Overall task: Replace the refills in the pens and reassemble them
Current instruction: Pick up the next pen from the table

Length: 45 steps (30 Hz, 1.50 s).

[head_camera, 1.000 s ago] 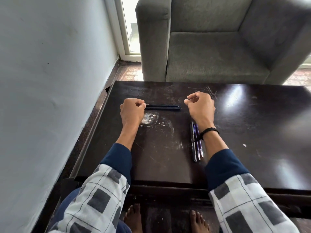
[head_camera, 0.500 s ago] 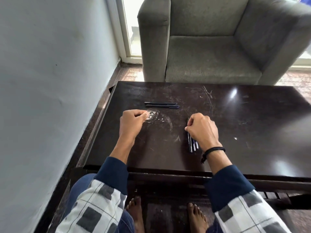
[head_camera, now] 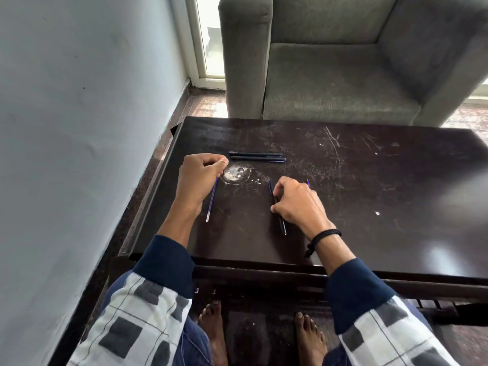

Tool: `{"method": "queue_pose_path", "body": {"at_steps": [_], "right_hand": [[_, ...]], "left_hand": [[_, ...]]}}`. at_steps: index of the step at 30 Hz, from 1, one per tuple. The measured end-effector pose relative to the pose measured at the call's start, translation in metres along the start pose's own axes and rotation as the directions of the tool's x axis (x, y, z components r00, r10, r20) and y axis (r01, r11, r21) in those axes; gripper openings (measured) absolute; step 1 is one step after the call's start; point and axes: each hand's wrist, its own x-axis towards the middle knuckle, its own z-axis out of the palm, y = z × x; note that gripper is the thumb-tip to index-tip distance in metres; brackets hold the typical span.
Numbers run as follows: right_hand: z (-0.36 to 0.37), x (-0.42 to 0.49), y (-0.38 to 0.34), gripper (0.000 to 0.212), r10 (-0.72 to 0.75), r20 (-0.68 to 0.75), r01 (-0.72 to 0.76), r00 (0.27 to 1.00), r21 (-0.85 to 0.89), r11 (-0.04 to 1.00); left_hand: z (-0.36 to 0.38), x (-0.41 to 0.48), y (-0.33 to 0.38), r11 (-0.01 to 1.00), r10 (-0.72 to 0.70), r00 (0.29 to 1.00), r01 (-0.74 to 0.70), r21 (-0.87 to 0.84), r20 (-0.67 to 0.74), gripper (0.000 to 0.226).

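Two dark pens (head_camera: pixel 256 156) lie side by side across the dark table (head_camera: pixel 375 180), just beyond my hands. My left hand (head_camera: pixel 199 178) is curled, thumb and forefinger pinched together, and a thin blue refill (head_camera: pixel 211 203) slants down from under it towards me. My right hand (head_camera: pixel 297 204) is curled round a dark pen (head_camera: pixel 281 223) whose near end sticks out below the palm. Thin blue tips (head_camera: pixel 270 186) show at both sides of that hand's fingers; what else lies under the hand is hidden.
A grey armchair (head_camera: pixel 343 75) stands right behind the table's far edge. A pale wall (head_camera: pixel 79 128) runs close along the left side. A whitish scuff (head_camera: pixel 236 175) marks the tabletop between my hands. My bare feet (head_camera: pixel 214 336) are under the near edge.
Both hands have drawn back from the two pens at the back. The right hand has settled on the bundle near me, and a blue refill now shows under the left hand.
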Motion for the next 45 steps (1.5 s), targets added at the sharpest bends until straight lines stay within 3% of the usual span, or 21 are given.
{"method": "queue_pose_path", "body": {"at_steps": [3,5,9,14,20,28,36,45], "right_hand": [[0.004,0.004,-0.007,0.029,0.015,0.051,-0.019,0.999,0.097,0.995],[0.004,0.006,-0.014,0.032,0.018,0.092,-0.042,0.996,0.264,0.964],[0.002,0.012,-0.027,0.032,-0.032,0.185,-0.09,0.982,0.614,0.785],[-0.001,0.009,-0.033,0.022,-0.083,0.218,-0.092,0.972,0.686,0.722],[0.011,0.015,-0.031,0.016,-0.127,0.028,0.091,0.992,0.549,0.831],[0.011,0.011,-0.035,0.011,-0.142,-0.122,0.175,0.982,0.322,0.93],[0.01,-0.002,-0.044,0.02,-0.293,-0.166,0.298,0.941,0.005,0.954],[0.01,-0.006,-0.045,0.027,-0.263,-0.141,0.253,0.954,-0.086,0.964]], "left_hand": [[0.009,0.001,-0.004,0.999,-0.038,0.998,0.038,0.012,0.052,0.006],[0.016,0.001,-0.006,0.994,-0.106,0.989,0.108,-0.012,0.103,0.018],[0.03,-0.005,-0.001,0.948,-0.237,0.934,0.283,-0.149,0.266,0.027],[0.026,-0.005,0.003,0.925,-0.218,0.952,0.273,-0.266,0.217,0.026],[0.027,-0.007,0.003,0.89,-0.198,0.936,0.296,-0.346,0.291,0.026],[0.03,-0.008,0.002,0.828,-0.288,0.923,0.374,-0.418,0.256,0.008],[0.033,-0.011,0.004,0.827,-0.291,0.939,0.343,-0.446,0.182,0.012],[0.031,-0.011,0.007,0.808,-0.282,0.938,0.346,-0.477,0.203,0.012]]}}
